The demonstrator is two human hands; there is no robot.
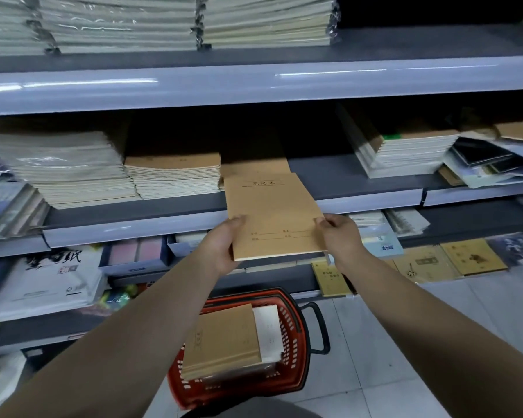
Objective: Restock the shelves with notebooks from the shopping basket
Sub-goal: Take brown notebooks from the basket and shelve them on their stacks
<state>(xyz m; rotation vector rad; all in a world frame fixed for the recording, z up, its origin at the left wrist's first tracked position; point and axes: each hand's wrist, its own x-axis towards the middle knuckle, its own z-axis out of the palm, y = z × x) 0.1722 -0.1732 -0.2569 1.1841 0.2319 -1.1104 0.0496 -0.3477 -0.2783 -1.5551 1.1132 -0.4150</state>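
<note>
Now both grips, left hand (224, 245) and right hand (341, 236), clasp the notebook (272, 212); I'd slide it flat onto the low stack (254, 168).

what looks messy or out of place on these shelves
The far right of the middle shelf: dark folders and loose papers lie in a skewed, overlapping heap, unlike the squared stacks of notebooks further left.
</note>
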